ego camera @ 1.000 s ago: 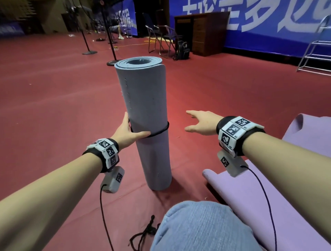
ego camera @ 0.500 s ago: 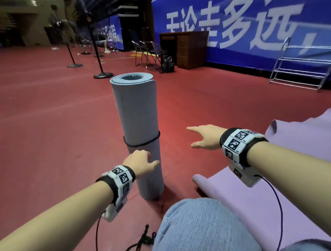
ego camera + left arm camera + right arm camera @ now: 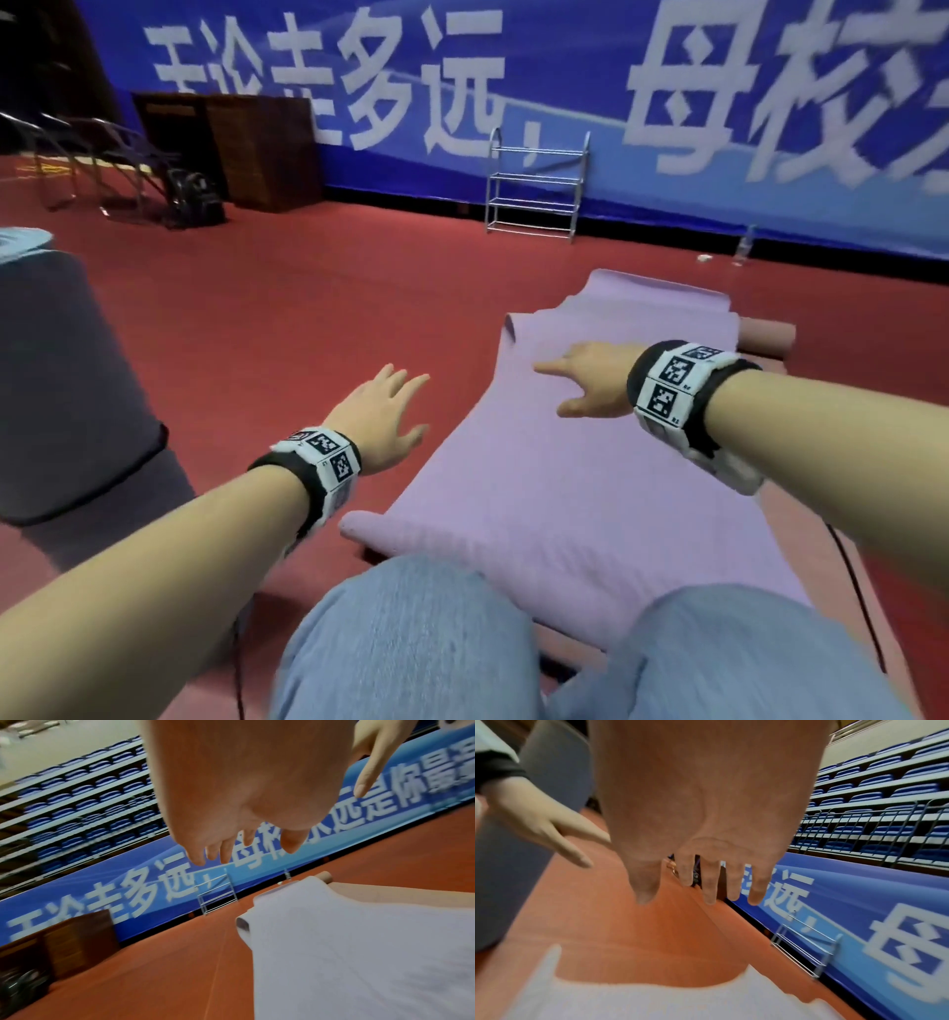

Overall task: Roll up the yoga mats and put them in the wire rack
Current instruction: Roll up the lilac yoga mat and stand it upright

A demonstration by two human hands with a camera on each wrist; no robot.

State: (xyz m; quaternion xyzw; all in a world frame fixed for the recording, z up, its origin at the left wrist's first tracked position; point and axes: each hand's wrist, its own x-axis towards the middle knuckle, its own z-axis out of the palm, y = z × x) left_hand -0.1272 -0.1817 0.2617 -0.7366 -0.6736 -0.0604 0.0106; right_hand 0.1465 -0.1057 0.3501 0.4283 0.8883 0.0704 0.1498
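A grey rolled mat [image 3: 61,390] with a black band stands upright on the red floor at the far left, free of both hands. A purple mat [image 3: 554,462] lies unrolled ahead of my knees, its far end curled and rumpled. My left hand [image 3: 382,411] hovers open beside the purple mat's left edge, fingers spread. My right hand [image 3: 585,380] is open over the mat's far part, holding nothing. The wire rack [image 3: 534,190] stands against the blue banner wall, also seen as the wire rack [image 3: 217,894] and the wire rack [image 3: 805,949].
A pink rolled mat [image 3: 767,336] lies past the purple mat's far right corner. A dark wooden cabinet [image 3: 231,149], chairs and a backpack [image 3: 192,198] stand at the back left. Open red floor lies between the mats and the rack.
My left hand let go of the upright grey mat and swung right toward the purple mat. My view turned right, so the rack and the purple mat are now centred.
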